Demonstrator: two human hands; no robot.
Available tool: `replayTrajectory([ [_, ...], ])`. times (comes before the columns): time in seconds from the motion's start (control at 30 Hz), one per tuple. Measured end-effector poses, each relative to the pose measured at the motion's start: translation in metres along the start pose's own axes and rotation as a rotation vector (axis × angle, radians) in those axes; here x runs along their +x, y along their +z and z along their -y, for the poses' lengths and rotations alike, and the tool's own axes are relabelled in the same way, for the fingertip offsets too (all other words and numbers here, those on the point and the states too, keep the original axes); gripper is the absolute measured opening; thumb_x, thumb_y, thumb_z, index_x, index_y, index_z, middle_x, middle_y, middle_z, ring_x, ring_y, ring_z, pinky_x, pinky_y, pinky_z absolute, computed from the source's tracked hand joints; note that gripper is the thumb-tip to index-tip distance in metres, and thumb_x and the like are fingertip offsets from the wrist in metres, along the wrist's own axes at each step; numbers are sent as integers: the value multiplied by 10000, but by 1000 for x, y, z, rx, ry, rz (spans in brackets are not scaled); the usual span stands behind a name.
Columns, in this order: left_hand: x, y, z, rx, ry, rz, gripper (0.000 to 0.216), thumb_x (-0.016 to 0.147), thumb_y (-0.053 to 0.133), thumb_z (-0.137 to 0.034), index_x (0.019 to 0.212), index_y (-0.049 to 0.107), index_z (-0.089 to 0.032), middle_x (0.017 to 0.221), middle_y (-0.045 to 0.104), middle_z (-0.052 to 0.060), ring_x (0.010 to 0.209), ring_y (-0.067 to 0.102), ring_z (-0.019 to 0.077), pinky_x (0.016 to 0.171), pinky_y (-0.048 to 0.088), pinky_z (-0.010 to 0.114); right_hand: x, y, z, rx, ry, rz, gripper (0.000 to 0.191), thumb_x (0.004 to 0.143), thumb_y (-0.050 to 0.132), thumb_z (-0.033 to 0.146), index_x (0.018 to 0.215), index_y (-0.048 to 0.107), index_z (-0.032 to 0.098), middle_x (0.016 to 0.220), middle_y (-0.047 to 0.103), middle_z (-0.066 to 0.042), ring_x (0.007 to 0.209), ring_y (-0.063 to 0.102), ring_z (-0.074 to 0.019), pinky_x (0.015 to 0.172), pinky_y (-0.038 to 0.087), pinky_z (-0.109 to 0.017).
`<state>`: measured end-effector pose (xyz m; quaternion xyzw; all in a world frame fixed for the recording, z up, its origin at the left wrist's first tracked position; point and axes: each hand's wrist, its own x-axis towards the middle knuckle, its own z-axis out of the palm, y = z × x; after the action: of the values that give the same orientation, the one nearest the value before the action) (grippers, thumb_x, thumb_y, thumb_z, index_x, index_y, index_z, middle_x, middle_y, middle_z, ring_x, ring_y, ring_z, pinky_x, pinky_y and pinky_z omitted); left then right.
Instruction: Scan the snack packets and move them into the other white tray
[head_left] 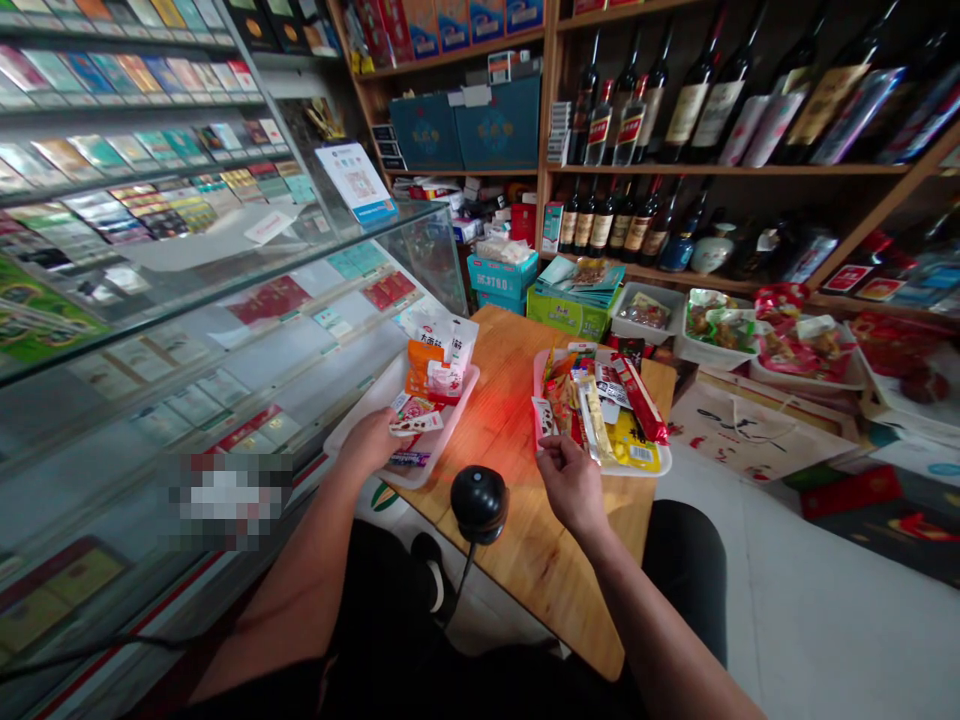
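Note:
My left hand (373,440) is closed on a small white and red snack packet (415,416), held over the left white tray (352,425), which carries orange and white packets (437,365). My right hand (571,485) rests at the near edge of the right white tray (637,467), fingers curled against a small packet (543,418) there; I cannot make out whether it grips it. That tray is piled with several snack packets, among them a long red one (640,398). A black barcode scanner (478,503) stands between my hands and casts red light on the wooden table (525,560).
A glass display counter (225,330) with cigarette packs runs along the left. Wooden shelves with wine bottles (697,95) and boxes fill the back. Trays of packaged food (712,325) and cartons (501,272) sit beyond the table. White floor shows at right.

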<state>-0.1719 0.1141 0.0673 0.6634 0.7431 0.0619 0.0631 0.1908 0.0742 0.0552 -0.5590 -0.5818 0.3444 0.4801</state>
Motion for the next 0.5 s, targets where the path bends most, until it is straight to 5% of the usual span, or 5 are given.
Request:
replayTrajectory([
  [0.1,-23,-20,-20,-115,116,-206,268,785,662,-308,1028,605,-212,1064,690,77,1024,636,239,913,465,308,1,6,4,0,-36,25,219,851,588,309,999,679,176,778,675,-28,652,617,-160,643,518,-285],
  [0.23,-56,-36,-58,-326,219,-297,282,811,654,-319,1071,588,-231,1090,675,53,1046,625,228,943,473,325,-1,15,19,-24,-256,108,430,837,573,184,1264,612,218,1099,660,-82,813,641,-169,718,556,-307],
  [0.33,-73,-40,-82,-444,278,-266,297,805,678,-323,1077,606,-227,1082,684,53,1021,635,227,925,491,338,-5,20,30,-46,-421,164,530,841,564,129,1349,574,282,1340,548,-105,1040,623,-209,815,573,-354],
  [0.5,-86,-39,-102,-720,284,-59,326,819,695,-401,1088,646,-223,1036,718,48,927,680,211,825,546,321,-9,21,34,-53,-442,88,216,915,585,225,1074,727,255,1255,609,-107,1064,625,-225,916,543,-387],
])
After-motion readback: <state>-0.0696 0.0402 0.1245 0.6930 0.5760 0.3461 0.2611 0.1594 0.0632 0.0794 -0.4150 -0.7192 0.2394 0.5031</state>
